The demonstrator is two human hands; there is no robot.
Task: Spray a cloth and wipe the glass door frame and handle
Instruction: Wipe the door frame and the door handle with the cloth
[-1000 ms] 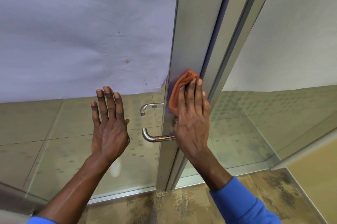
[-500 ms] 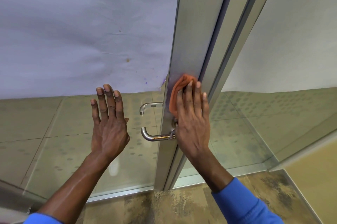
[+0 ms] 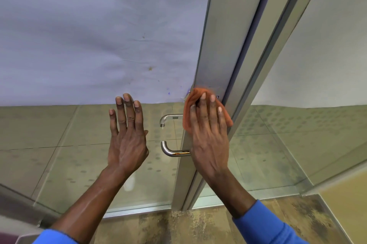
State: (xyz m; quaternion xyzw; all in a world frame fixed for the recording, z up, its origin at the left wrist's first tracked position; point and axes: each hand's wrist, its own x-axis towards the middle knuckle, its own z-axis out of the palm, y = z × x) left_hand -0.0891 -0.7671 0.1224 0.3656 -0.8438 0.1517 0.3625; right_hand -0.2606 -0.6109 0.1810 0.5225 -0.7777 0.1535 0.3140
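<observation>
An orange cloth [image 3: 189,102] is pressed flat against the brushed metal door frame [image 3: 220,45] under my right hand [image 3: 209,136], fingers spread over it. The curved steel handle [image 3: 168,151] juts left from the frame just below the cloth, partly hidden by my right hand; its reflection shows in the glass above it. My left hand [image 3: 127,136] lies flat and empty on the glass pane [image 3: 59,144] left of the handle, fingers apart. No spray bottle is in view.
The upper glass is covered by pale paper or film [image 3: 89,35]. A second glass panel [image 3: 297,144] stands to the right of the frame. Worn brown floor [image 3: 178,227] runs along the door's bottom rail.
My right hand and the cloth have slid slightly down and to the right across the frame. My left hand has stayed on the glass.
</observation>
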